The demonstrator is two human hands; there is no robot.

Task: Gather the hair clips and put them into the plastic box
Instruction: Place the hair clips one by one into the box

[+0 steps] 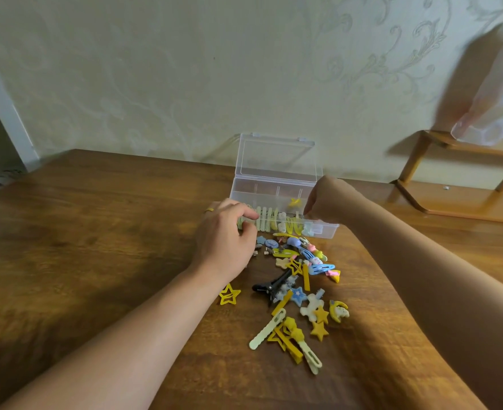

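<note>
A clear plastic box [327,230] stands open on the wooden table, its lid [277,156] upright against the wall. Pale green and yellow hair clips [277,221] line its front compartments, and one yellow clip [294,202] lies further back. My left hand [226,235] rests at the box's left front corner, fingers curled over the rim; what it holds is hidden. Over the right part of the box my right hand [321,202] has curled fingers, pinching at a clip there. A loose pile of hair clips [300,288] lies in front of the box, with a yellow star clip [229,295] apart.
A wooden shelf stand [457,199] sits at the right against the wall, with a blurred plastic bag [492,93] above it. A black claw clip [269,287] lies in the pile. The table [96,232] extends far to the left.
</note>
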